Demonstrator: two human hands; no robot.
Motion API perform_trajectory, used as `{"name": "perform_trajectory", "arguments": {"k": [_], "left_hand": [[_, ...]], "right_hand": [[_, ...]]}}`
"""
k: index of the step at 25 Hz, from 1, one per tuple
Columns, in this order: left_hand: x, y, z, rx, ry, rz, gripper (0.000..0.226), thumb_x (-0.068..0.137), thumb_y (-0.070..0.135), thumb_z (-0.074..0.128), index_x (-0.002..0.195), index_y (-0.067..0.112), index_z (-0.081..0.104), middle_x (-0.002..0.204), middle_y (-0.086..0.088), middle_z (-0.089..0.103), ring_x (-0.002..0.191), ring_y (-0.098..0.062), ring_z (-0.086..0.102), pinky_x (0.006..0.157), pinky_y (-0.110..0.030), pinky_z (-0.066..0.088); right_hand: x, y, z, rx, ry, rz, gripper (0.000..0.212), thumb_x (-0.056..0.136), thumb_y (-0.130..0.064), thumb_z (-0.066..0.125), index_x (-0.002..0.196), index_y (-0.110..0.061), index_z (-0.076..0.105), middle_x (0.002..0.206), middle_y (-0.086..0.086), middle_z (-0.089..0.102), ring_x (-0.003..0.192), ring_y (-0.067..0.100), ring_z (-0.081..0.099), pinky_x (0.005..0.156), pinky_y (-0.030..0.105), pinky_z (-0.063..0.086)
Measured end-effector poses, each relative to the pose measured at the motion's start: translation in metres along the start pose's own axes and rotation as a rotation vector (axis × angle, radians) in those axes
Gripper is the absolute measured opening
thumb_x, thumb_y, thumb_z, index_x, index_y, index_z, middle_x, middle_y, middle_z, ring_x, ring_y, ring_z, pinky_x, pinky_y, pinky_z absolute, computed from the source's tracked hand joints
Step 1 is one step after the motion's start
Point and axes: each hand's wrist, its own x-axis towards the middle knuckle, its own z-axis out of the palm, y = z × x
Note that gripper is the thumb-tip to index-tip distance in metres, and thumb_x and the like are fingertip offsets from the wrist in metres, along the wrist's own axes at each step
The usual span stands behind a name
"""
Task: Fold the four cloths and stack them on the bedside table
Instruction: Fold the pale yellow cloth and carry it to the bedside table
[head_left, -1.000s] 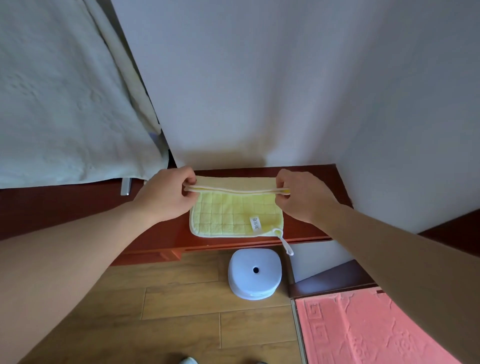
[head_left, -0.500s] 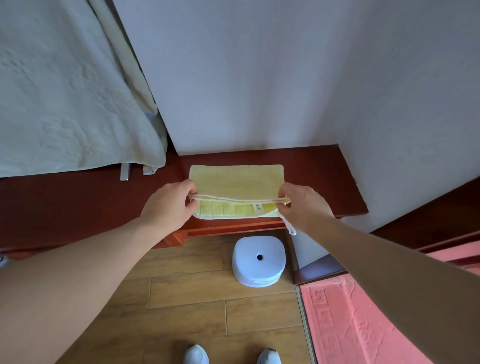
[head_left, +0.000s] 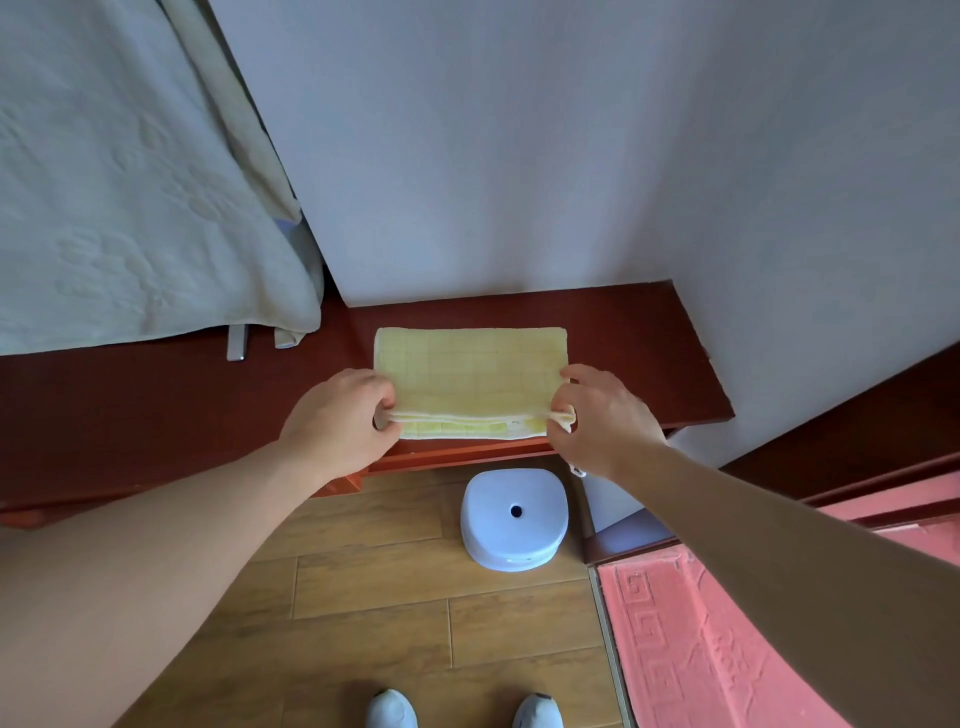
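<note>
Left hand (head_left: 337, 421): fingers curled, pinching the near left corner of the cloth (head_left: 470, 364).
Right hand (head_left: 597, 421): fingers curled, pinching the near right corner.
Cloth: yellow, checked, folded. Lies flat on the table (head_left: 639, 338), long axis left to right. The pinched near edge is raised slightly and runs parallel to the table's front edge; the far edge faces the wall (head_left: 519, 156).
Table: dark red wood, against the wall.
Bedding (head_left: 130, 208): pale, to the far left, overhanging the wood.
Stool (head_left: 511, 519): white, on the floor, near side of the table.
Mat (head_left: 701, 649): pink, near right.
</note>
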Motion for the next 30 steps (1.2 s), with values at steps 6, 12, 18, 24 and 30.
{"name": "perform_trajectory", "arguments": {"k": [6,12,18,24,30], "left_hand": [[0.024,0.017,-0.007,-0.017,0.197,0.087,0.043,0.094,0.045,0.049,0.097,0.010,0.074,0.119,-0.005,0.066,0.112,-0.027,0.060,0.091,-0.048,0.052],[0.075,0.059,0.019,-0.014,-0.009,-0.038,0.062,0.110,0.041,0.028,0.163,0.011,0.021,0.174,-0.010,0.010,0.161,-0.026,0.006,0.130,-0.048,0.011],[0.058,0.039,0.050,0.110,-0.191,-0.049,0.068,0.105,0.060,0.007,0.164,0.033,-0.013,0.172,0.001,-0.023,0.159,-0.021,-0.023,0.129,-0.046,-0.007],[0.060,0.022,0.037,0.150,-0.261,-0.048,0.075,0.100,0.069,0.000,0.160,0.033,-0.025,0.167,-0.002,-0.036,0.154,-0.022,-0.033,0.129,-0.047,-0.011],[0.065,0.013,0.025,0.182,-0.311,-0.025,0.073,0.104,0.065,0.007,0.165,0.030,-0.009,0.174,-0.004,-0.011,0.160,-0.023,-0.016,0.130,-0.048,-0.005]], "right_hand": [[0.019,-0.023,-0.009,0.079,0.156,-0.052,0.044,0.101,-0.047,0.052,0.136,-0.022,0.061,0.168,0.002,0.027,0.156,0.023,0.021,0.122,0.048,0.031],[0.070,-0.065,0.020,0.040,-0.003,0.012,0.065,0.109,-0.047,0.026,0.166,-0.024,0.004,0.175,0.001,-0.007,0.161,0.022,-0.012,0.130,0.046,-0.002],[0.050,-0.055,0.059,-0.087,-0.016,0.050,0.075,0.103,-0.065,0.010,0.166,-0.028,-0.006,0.174,-0.005,-0.016,0.159,0.022,-0.021,0.129,0.047,-0.010],[0.054,-0.049,0.051,-0.110,-0.044,0.095,0.082,0.100,-0.070,0.010,0.165,-0.025,-0.013,0.172,-0.001,-0.023,0.157,0.024,-0.026,0.128,0.049,-0.013],[0.057,-0.042,0.047,-0.047,-0.078,0.101,0.078,0.102,-0.067,0.017,0.165,-0.027,-0.006,0.173,-0.002,-0.018,0.158,0.023,-0.023,0.128,0.050,-0.009]]}}
